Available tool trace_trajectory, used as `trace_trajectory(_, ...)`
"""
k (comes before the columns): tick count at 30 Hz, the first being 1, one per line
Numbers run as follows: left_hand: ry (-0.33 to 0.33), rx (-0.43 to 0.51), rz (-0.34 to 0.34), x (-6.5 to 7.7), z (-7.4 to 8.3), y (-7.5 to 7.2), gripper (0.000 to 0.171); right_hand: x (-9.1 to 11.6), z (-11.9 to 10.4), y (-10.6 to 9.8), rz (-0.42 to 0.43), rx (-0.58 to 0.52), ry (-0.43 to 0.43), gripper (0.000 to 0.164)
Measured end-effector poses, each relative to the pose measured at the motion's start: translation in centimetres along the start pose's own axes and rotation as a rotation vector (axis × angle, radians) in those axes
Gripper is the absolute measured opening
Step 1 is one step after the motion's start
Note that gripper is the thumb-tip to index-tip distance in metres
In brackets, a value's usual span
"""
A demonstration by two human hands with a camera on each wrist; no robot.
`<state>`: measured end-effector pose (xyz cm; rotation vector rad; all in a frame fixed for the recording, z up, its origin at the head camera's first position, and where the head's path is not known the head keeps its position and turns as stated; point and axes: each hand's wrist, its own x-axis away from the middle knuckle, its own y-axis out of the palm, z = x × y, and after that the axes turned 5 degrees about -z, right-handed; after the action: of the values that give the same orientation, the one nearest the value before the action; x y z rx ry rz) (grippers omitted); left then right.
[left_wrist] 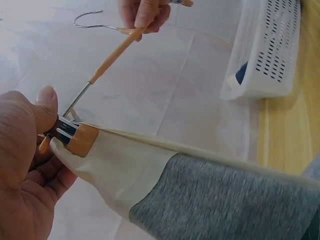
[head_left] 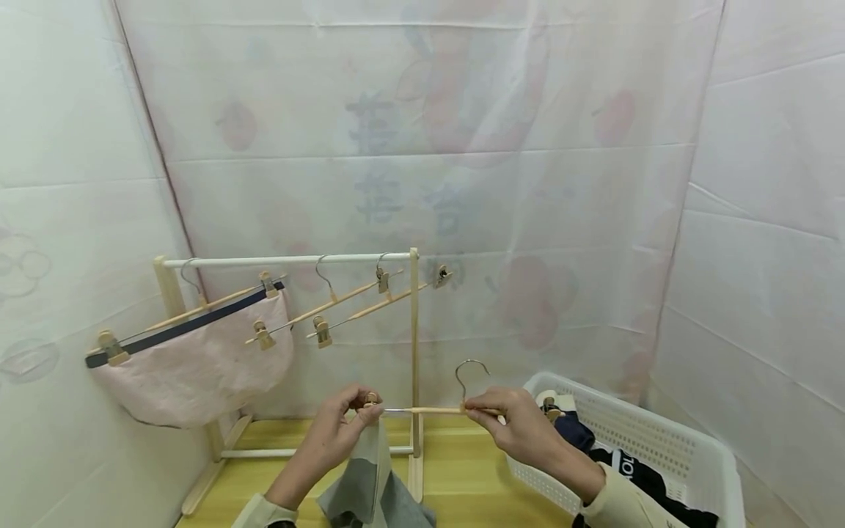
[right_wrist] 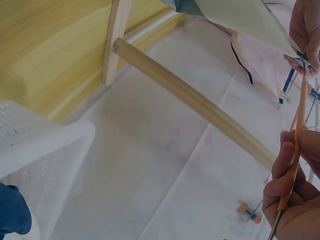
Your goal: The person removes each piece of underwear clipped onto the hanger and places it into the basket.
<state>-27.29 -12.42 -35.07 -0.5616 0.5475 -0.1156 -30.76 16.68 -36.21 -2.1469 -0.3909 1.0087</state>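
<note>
My left hand [head_left: 337, 429] pinches the clip [left_wrist: 82, 140] at one end of a wooden clip hanger [head_left: 437, 411]. A grey and cream garment [left_wrist: 220, 197] hangs down from that clip, its corner between the clip's jaws. With thumb and fingers, my right hand [head_left: 521, 429] grips the hanger's bar just beside its metal hook [head_left: 471, 361]. The bar lies roughly level between both hands, in front of the rack. The right wrist view shows the fingers curled round the bar; the clip at that end is not clearly visible in the head view.
A rack [head_left: 297, 259] at the left bears a pink garment [head_left: 198, 374] with a dark waistband on one hanger, plus two bare clip hangers [head_left: 337, 301]. At the right stands a white basket [head_left: 660, 425] holding dark clothes [head_left: 634, 473]. Underneath is a yellow wood-grain table [head_left: 462, 477].
</note>
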Motion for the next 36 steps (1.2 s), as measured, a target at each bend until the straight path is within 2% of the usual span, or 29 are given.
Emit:
trace_trajectory(7,0.087,-0.002,0.017,0.0,-0.1,-0.3,0.011,-0.3,0.0,0.1,-0.004,0.014,-0.011,0.017)
trace_trajectory(17,0.040,0.034,0.009,0.1,0.6,-0.9,0.013,-0.6,-0.5,-0.1,-0.016,0.009,-0.005,0.017)
trace_trajectory(21,0.030,-0.017,0.036,0.0,0.4,-0.8,0.011,-0.8,-0.6,-0.1,-0.017,-0.001,0.008,0.017)
trace_trajectory(26,0.001,-0.088,0.088,-0.2,-1.4,0.0,0.011,-0.8,-0.6,0.0,-0.023,-0.024,0.050,0.013)
trace_trajectory(30,-0.015,-0.091,0.125,-0.2,-2.6,0.1,0.016,-0.7,-0.6,-0.1,-0.068,-0.056,0.063,0.013)
trace_trajectory(33,0.006,-0.118,0.153,-0.1,-2.7,0.0,0.019,-0.6,-0.7,-0.3,-0.102,-0.065,0.061,0.015)
trace_trajectory(36,0.079,-0.204,0.180,-0.1,-2.5,0.0,0.023,-0.7,-0.8,-0.5,-0.113,-0.064,0.064,0.017)
